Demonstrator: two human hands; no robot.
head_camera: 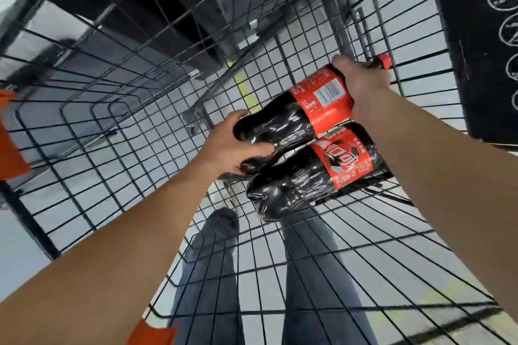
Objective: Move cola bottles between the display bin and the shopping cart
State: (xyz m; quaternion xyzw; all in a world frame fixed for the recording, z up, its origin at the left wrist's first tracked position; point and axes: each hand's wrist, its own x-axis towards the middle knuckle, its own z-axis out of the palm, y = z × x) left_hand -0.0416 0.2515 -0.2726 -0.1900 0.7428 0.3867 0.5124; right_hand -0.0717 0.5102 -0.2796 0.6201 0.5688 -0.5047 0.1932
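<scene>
I look straight down into a black wire shopping cart. A large cola bottle with a red label and red cap lies on its side, held over the cart floor. My left hand grips its dark base end, fingers curled under it. My right hand grips it near the neck, just below the cap. A second cola bottle lies on its side directly beneath and touching it, on the cart's wire floor.
A black display bin wall with white chalk-style drawings stands at the right, beside the cart. Orange plastic pieces of the cart show at the left and bottom edges. My legs in dark trousers are visible through the wire floor.
</scene>
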